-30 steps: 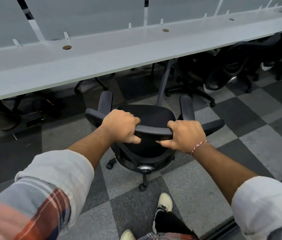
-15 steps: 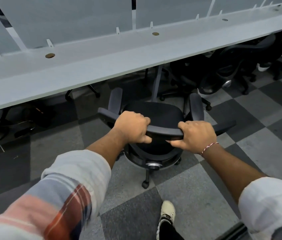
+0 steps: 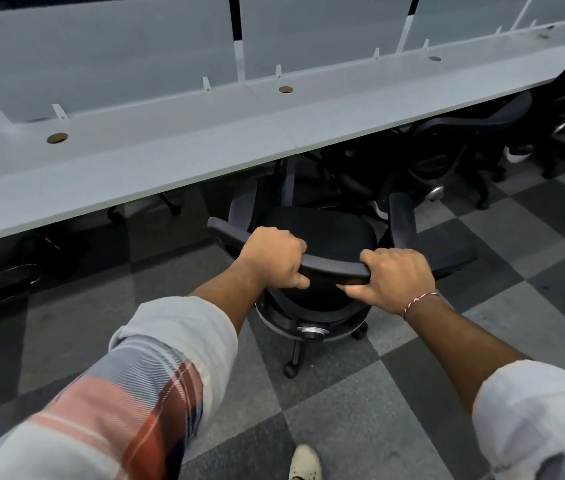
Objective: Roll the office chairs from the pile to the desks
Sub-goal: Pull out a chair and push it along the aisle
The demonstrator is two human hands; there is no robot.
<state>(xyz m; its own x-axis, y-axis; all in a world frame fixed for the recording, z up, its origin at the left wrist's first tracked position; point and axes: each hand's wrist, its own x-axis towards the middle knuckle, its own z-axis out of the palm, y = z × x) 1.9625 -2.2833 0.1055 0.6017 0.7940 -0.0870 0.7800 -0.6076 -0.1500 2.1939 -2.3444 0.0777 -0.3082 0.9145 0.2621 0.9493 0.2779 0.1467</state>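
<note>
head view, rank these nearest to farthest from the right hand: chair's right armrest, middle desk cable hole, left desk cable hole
1. right armrest, just ahead of the right hand gripping the chair backrest
2. middle cable hole, on the desk ahead
3. left cable hole, far left along the desk

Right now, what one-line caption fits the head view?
Left hand and right hand grip the backrest top of a black office chair facing a long grey desk.

Grey-and-charcoal checkered carpet tiles [image 3: 343,427] cover the floor below a long pale-grey counter [image 3: 170,157] backed by frosted grey partition panels [image 3: 101,53].
</note>
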